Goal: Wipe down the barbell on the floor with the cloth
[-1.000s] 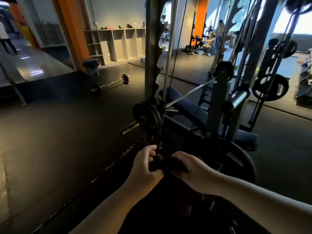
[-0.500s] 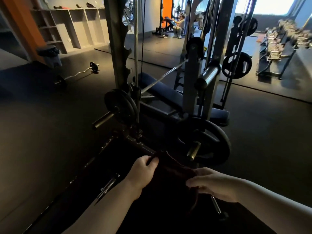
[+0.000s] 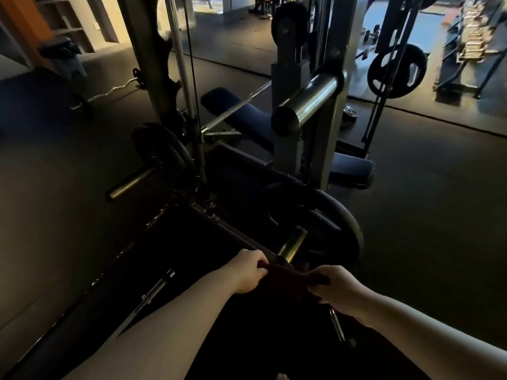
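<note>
Left hand [image 3: 248,271]: fingers curled, pinching the dark cloth [image 3: 288,278] at its left edge.
Right hand [image 3: 333,286]: closed on the cloth's right edge.
Cloth: stretched between hands, just before the weight plate [image 3: 340,215].
Barbell [image 3: 153,293]: on the floor, left of the cloth, untouched.

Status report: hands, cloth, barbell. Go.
Left hand and right hand both gripping dark cloth, stretched between them. Barbell on floor below, unwiped. Weight plate and rack base close ahead.
</note>
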A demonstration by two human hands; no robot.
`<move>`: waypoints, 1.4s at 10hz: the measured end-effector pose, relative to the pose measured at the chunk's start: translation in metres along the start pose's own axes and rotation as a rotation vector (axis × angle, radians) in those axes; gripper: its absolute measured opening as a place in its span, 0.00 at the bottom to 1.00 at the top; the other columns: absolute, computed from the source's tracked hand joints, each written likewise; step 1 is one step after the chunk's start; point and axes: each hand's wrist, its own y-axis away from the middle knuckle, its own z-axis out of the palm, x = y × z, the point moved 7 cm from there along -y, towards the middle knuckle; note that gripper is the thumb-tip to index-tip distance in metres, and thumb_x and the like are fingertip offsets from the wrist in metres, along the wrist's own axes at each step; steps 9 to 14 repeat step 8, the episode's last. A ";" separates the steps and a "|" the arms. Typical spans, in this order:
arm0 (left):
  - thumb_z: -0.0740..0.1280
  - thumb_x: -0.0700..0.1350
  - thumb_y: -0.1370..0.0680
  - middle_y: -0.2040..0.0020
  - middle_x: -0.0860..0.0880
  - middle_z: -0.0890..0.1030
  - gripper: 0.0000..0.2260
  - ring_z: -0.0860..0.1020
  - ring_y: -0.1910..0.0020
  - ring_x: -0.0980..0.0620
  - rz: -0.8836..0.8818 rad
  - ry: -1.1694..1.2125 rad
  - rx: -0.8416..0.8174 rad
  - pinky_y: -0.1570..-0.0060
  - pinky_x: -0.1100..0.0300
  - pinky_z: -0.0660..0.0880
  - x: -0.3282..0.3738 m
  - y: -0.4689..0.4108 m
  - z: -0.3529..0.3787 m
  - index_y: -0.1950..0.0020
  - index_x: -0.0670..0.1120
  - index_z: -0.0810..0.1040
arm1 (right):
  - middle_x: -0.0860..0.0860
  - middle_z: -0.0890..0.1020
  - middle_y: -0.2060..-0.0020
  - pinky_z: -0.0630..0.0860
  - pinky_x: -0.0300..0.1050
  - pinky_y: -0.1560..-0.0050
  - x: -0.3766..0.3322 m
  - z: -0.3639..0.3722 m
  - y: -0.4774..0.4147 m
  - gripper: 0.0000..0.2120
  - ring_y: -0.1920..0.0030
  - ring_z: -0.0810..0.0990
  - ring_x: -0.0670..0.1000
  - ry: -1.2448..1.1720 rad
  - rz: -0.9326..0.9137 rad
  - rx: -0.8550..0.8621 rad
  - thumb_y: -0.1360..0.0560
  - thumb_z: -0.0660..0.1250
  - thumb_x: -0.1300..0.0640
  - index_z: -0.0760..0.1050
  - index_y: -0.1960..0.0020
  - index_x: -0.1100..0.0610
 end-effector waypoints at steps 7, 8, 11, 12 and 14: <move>0.63 0.49 0.19 0.24 0.50 0.64 0.26 0.67 0.27 0.49 -0.268 0.402 0.120 0.30 0.55 0.66 -0.021 -0.167 0.057 0.22 0.54 0.59 | 0.58 0.72 0.34 0.70 0.45 0.45 0.061 -0.016 -0.205 0.30 0.38 0.74 0.56 0.137 0.171 0.057 0.23 0.70 0.49 0.63 0.27 0.57; 0.63 0.54 0.20 0.23 0.54 0.61 0.28 0.65 0.26 0.52 -0.359 0.342 0.230 0.29 0.56 0.64 -0.024 -0.134 0.035 0.22 0.55 0.58 | 0.62 0.66 0.28 0.65 0.45 0.41 0.035 -0.017 -0.190 0.28 0.34 0.69 0.58 0.108 0.191 0.124 0.20 0.65 0.51 0.62 0.25 0.61; 0.63 0.54 0.20 0.23 0.54 0.61 0.28 0.65 0.26 0.52 -0.359 0.342 0.230 0.29 0.56 0.64 -0.024 -0.134 0.035 0.22 0.55 0.58 | 0.62 0.66 0.28 0.65 0.45 0.41 0.035 -0.017 -0.190 0.28 0.34 0.69 0.58 0.108 0.191 0.124 0.20 0.65 0.51 0.62 0.25 0.61; 0.63 0.54 0.20 0.23 0.54 0.61 0.28 0.65 0.26 0.52 -0.359 0.342 0.230 0.29 0.56 0.64 -0.024 -0.134 0.035 0.22 0.55 0.58 | 0.62 0.66 0.28 0.65 0.45 0.41 0.035 -0.017 -0.190 0.28 0.34 0.69 0.58 0.108 0.191 0.124 0.20 0.65 0.51 0.62 0.25 0.61; 0.63 0.54 0.20 0.23 0.54 0.61 0.28 0.65 0.26 0.52 -0.359 0.342 0.230 0.29 0.56 0.64 -0.024 -0.134 0.035 0.22 0.55 0.58 | 0.62 0.66 0.28 0.65 0.45 0.41 0.035 -0.017 -0.190 0.28 0.34 0.69 0.58 0.108 0.191 0.124 0.20 0.65 0.51 0.62 0.25 0.61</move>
